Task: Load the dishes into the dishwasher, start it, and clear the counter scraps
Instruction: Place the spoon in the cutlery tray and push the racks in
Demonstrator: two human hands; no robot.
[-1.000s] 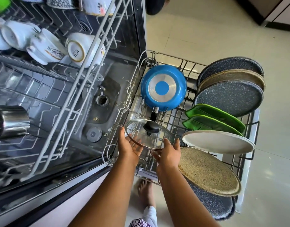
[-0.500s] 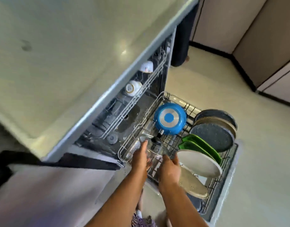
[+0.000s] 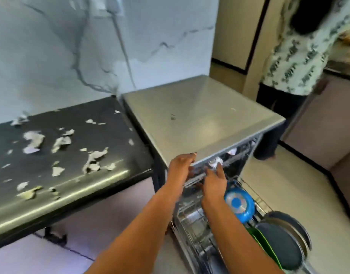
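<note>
Marble wall [image 3: 51, 46] behind, black counter [image 3: 71, 175] far left of both hands, strewn with pale torn scraps [image 3: 33, 139]. The steel-topped dishwasher [image 3: 199, 115] stands open beside it.

Left hand [image 3: 180, 167] is at the dishwasher's front top edge. Its fingers [image 3: 190, 157] are bent toward the upper rack [image 3: 195, 177], but it's too blurred to tell whether they grip it. Right hand [image 3: 214, 184] reaches to the same rack, fingers [image 3: 219, 171] fairly straight and slightly apart, holding nothing. A white cup [image 3: 215, 162] sits just past its fingertips.

The lower rack [image 3: 192, 224] is pulled out below the wrists. A blue pan [image 3: 239, 204] stands on edge just right of the right wrist. Green plates [image 3: 263, 242] and dark plates [image 3: 279, 246] are further right, also upright.

A second person [image 3: 298, 56] stands well beyond the fingers, upper right.
</note>
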